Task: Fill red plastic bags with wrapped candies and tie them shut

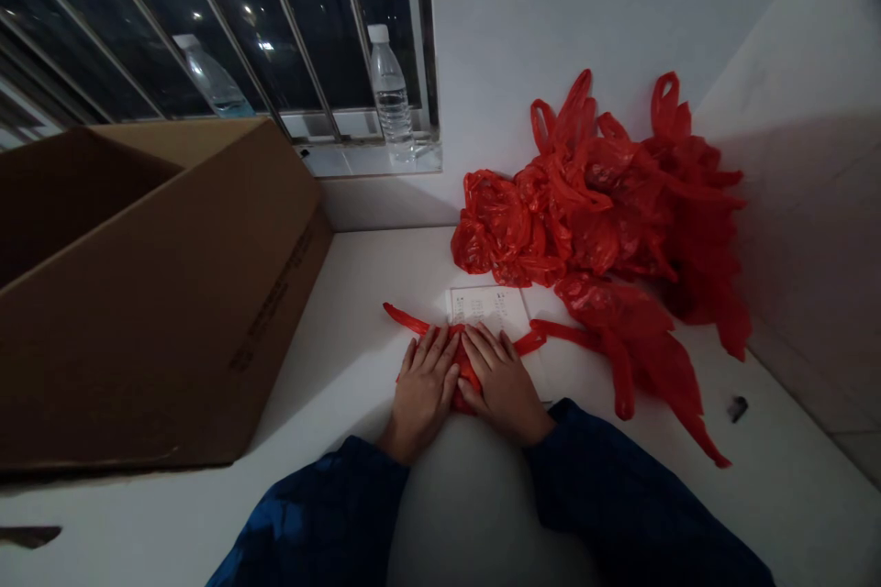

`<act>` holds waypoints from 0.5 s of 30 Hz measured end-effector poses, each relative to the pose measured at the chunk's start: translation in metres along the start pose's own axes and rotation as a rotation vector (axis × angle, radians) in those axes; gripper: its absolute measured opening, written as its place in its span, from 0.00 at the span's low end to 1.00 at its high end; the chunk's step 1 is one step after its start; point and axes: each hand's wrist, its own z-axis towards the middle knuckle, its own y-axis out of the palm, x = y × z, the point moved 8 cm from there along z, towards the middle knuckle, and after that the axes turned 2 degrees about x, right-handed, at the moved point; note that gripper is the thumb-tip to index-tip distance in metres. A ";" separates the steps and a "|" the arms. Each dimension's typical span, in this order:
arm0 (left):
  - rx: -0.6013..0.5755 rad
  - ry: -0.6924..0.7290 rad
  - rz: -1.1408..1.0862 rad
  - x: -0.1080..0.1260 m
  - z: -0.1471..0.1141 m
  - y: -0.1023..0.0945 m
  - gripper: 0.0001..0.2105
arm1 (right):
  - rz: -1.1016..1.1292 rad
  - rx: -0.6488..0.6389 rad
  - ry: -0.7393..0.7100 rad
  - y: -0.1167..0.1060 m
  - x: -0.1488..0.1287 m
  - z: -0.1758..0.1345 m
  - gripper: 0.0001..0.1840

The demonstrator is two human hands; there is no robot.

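Both unclenched, left hand [422, 387] and right hand [506, 385] lie flat on a red plastic bag [469, 372]

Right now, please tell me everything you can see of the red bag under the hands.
The bag is red, thin and slightly shiny, like plastic film. It lies low on the white table, partly over the paper. The left hand and right hand rest on it, palms down, hiding most of it. One narrow strip sticks out left; another runs right, towards a second bag. Whether they touch, I cannot tell.
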 end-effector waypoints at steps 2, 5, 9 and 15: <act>0.000 0.005 -0.096 0.000 0.000 -0.004 0.23 | 0.015 -0.003 -0.006 -0.002 0.000 0.000 0.34; 0.117 -0.095 -0.313 -0.020 0.000 -0.027 0.21 | 0.070 0.017 -0.040 -0.015 0.003 0.000 0.34; 0.328 -0.383 -0.351 -0.073 -0.006 -0.062 0.21 | 0.095 0.242 0.119 -0.053 0.038 -0.004 0.27; 0.115 -0.309 -0.352 -0.065 0.018 -0.040 0.19 | 0.004 0.013 0.181 -0.049 0.055 -0.003 0.14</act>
